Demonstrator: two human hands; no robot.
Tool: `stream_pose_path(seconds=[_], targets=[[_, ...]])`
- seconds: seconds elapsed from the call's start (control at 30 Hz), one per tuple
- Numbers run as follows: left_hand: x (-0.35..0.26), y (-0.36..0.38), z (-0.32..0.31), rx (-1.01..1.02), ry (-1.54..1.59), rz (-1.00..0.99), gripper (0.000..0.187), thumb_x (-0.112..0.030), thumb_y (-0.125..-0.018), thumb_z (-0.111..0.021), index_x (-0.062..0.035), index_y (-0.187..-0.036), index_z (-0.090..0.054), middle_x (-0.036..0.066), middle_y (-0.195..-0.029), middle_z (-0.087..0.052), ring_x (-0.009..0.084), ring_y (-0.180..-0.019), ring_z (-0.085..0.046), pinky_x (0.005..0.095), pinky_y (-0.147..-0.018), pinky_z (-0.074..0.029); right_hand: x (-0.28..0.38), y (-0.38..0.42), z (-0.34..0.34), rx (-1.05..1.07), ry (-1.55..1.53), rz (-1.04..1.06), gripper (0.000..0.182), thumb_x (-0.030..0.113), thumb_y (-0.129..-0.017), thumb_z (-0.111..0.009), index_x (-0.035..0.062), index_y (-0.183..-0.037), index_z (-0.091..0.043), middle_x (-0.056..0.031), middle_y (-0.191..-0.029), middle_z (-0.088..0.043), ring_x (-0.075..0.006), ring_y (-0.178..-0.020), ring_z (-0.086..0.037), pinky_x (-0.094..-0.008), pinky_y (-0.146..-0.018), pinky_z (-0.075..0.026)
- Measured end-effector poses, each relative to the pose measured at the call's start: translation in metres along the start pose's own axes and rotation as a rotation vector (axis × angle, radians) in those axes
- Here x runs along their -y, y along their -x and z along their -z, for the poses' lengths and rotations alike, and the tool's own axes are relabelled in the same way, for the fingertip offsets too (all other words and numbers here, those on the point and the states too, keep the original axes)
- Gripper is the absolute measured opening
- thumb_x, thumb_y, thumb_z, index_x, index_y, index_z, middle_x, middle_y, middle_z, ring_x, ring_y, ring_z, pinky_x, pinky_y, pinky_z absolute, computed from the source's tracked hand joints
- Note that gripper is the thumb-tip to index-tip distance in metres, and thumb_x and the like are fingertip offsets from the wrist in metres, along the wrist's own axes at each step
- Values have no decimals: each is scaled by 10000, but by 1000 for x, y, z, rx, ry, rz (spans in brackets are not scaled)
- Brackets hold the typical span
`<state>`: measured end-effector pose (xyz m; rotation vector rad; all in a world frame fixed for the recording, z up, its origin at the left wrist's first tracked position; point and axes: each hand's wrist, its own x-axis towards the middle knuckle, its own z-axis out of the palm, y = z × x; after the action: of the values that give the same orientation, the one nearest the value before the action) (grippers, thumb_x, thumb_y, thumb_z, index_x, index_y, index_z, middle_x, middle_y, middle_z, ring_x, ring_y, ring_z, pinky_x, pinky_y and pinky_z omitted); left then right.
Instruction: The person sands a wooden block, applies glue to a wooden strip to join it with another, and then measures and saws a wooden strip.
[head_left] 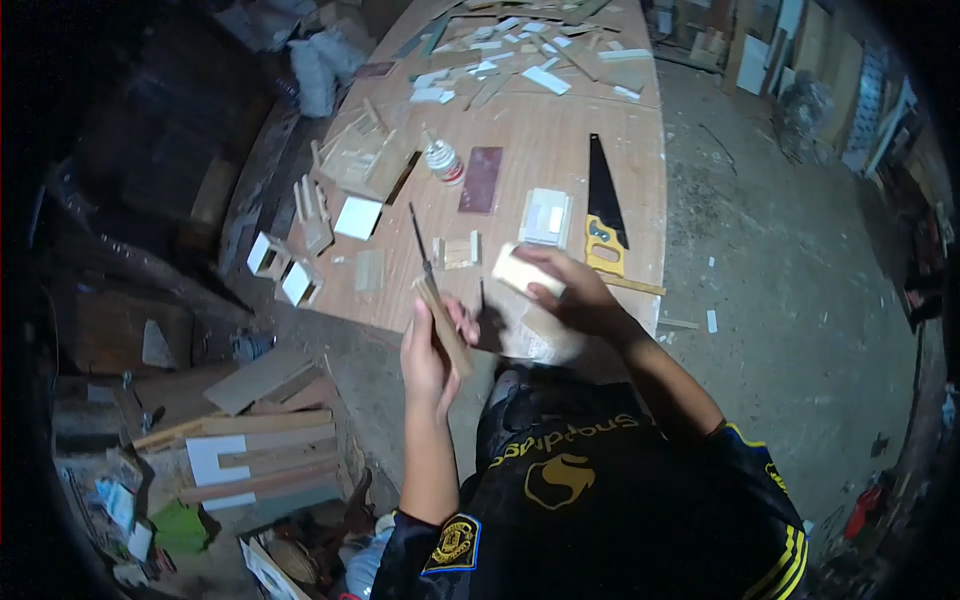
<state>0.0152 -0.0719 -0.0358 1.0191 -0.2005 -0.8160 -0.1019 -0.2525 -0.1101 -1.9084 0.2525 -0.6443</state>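
- The left hand (428, 352) grips a wooden-handled tool (436, 300); its thin dark blade points up over the table edge, the tip hard to make out.
- The right hand (572, 290) is clenched around a pale wood block (522, 271), held just above the table's near edge.
- The plywood table (560, 150) has bare room in the middle (between a glue bottle (443, 161) and a handsaw (603, 208)); its far end is cut off.
- Writing on the black shirt (590, 480) appears upside down and is not readable.
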Motion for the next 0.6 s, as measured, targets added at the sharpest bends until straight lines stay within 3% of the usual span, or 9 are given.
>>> stream_pose_path(seconds=[0.03, 0.1, 0.13, 0.2, 0.23, 0.33, 0.4, 0.47, 0.6], targets=[[5, -12, 21, -84, 91, 99, 411, -434, -1003, -437, -38, -1025, -545, 34, -830, -522, 163, -758, -519, 306, -663, -460, -17, 9, -9, 22, -15, 1, 429, 198, -891, -637, 56, -1280, -524, -154, -1173, -630, -273, -1126, -592, -354, -926, -465], [15, -24, 53, -126, 190, 158, 391, -398, -1005, -454, -30, -1099, -546, 38, -850, -543, 164, -767, -544, 317, -676, -484, -53, 22, -22, -32, -203, -264, 436, 199, -910, -629, 47, -1296, -494, -167, -1206, -620, -252, -1136, -593, -357, -952, -458], [19, -27, 64, -134, 232, 182, 388, -387, -1007, -455, -27, -1121, -543, 39, -856, -547, 164, -771, -549, 319, -682, -488, -68, 30, -30, -25, -208, -266, 436, 199, -910, -629, 47, -1296, -494, -167, -1206, -620, -252, -1136, -593, -357, -952, -458], [27, -33, 77, -160, 247, 184, 381, -366, -1010, -455, -23, -1156, -534, 38, -861, -549, 163, -765, -551, 316, -690, -497, -96, 51, -48, 88, -238, -533, 491, 277, -914, -630, 37, -1311, -470, -179, -1236, -606, -266, -1163, -580, -367, -968, -452], [31, -36, 82, -179, 265, 181, 378, -345, -1014, -454, -20, -1192, -524, 38, -866, -551, 162, -760, -554, 313, -699, -505, -110, 56, -55, 158, -44, -586, 461, 217, -900, -640, 20, -1289, -493, -183, -1331, -538, -291, -1238, -530, -363, -985, -457], [40, -45, 92, -229, 229, 180, 378, -295, -1015, -470, -12, -1265, -489, 39, -909, -563, 139, -791, -550, 321, -698, -488, -127, 71, -81, 154, 85, -593, 495, 201, -900, -621, 24, -1334, -464, -188, -1332, -536, -309, -1220, -544, -370, -971, -471], [45, -53, 103, -225, 228, 195, 365, -258, -1010, -485, -9, -1277, -485, 47, -933, -574, 145, -814, -565, 325, -722, -504, -119, 67, -86, 223, -75, -729, 606, 147, -880, -613, 51, -1426, -368, -190, -1374, -495, -295, -1255, -514, -367, -985, -462], [48, -57, 111, -218, 227, 209, 358, -221, -1004, -500, -5, -1289, -481, 54, -958, -585, 151, -836, -581, 328, -746, -521, -136, 66, -103, 252, -20, -679, 662, 133, -865, -623, 67, -1454, -328, -188, -1385, -482, -287, -1265, -503, -361, -1000, -446], [43, -69, 125, -217, 172, 182, 244, -152, -983, -534, -15, -1183, -515, 77, -1018, -603, 174, -889, -613, 341, -826, -539, -136, 54, -124, 246, -28, -674, 728, 115, -853, -628, 57, -1480, -262, -179, -1437, -429, -271, -1307, -455, -353, -1013, -428]])
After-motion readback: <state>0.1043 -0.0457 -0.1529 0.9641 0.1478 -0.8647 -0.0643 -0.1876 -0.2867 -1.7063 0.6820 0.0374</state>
